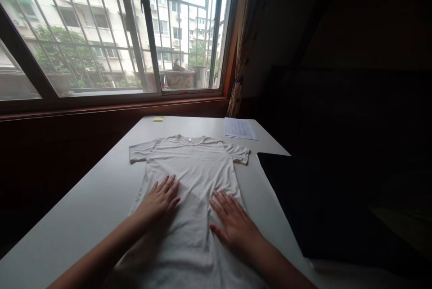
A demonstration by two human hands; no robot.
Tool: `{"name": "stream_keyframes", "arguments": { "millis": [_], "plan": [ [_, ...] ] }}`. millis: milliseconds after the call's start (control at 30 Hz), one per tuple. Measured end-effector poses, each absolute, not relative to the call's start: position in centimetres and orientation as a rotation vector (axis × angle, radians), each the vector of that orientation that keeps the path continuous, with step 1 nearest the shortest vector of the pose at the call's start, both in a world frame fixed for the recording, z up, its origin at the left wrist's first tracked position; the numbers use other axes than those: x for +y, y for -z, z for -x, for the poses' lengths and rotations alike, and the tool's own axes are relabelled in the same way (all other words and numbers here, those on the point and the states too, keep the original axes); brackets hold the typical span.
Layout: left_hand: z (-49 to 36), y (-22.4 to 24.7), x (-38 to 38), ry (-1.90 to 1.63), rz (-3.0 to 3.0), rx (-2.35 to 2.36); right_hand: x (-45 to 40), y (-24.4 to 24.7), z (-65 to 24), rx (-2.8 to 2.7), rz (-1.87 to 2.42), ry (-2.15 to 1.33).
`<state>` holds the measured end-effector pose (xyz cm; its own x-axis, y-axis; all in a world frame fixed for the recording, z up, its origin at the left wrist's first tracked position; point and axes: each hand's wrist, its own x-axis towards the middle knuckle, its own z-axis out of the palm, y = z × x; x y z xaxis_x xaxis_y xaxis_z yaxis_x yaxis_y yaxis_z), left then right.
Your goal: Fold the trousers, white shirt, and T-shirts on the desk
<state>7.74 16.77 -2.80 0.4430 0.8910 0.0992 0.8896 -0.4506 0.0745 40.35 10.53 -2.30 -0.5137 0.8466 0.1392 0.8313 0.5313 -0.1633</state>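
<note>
A white short-sleeved T-shirt lies spread on the white table, its neckline toward the window and both sleeves out to the sides. Soft creases run across its chest and middle. My left hand is over the left side of the shirt's body, palm down, fingers stretched out and a little apart. On the right side of the body rests my right hand, also palm down with its fingers spread. Neither hand grips the cloth. The shirt's lower end is partly hidden by my forearms and shadow.
Printed sheets of paper lie at the table's far right, and a yellow sticky note at the far left. A dark flat object covers the right edge. Beyond stands a barred window with a tied curtain.
</note>
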Motion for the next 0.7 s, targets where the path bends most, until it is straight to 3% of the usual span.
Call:
{"name": "stream_keyframes", "arguments": {
  "millis": [267, 700],
  "plan": [
    [-3.2, 4.2, 17.9, -0.182, -2.481, 2.038, 9.3, 3.2, -41.6, -2.639, 1.429, -0.205],
    [-2.7, 4.4, 10.5, -0.375, -2.940, 1.767, 7.2, 3.3, -43.3, -2.693, 1.170, -0.008]
  ]
}}
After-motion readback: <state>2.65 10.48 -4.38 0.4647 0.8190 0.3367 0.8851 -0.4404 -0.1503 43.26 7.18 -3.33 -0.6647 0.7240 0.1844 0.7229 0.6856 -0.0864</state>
